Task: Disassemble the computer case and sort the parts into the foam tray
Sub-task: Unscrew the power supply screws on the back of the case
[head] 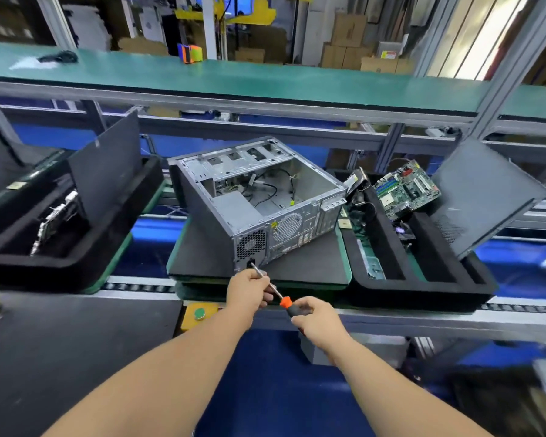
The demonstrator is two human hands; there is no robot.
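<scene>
A: Where is the computer case (pixel 259 200)?

B: At the centre of the table, on a grey mat (pixel 306 263), lying on its side with the open face up. Loose cables lie inside.

A: And the hands?

B: The right hand (pixel 312 320) grips the black and orange handle of a screwdriver (pixel 282 298). The left hand (pixel 249 288) pinches its metal shaft, near the tip. The tip sits at the case's rear lower corner, by the vent grille.

A: The foam tray?

B: The foam tray (pixel 423 279) lies at three o'clock from the case, just beside it. A green circuit board (pixel 407 187) leans in its far end, and a dark panel (pixel 486 197) stands tilted at its right edge. Another tray (pixel 60 247) sits at nine o'clock.
</scene>
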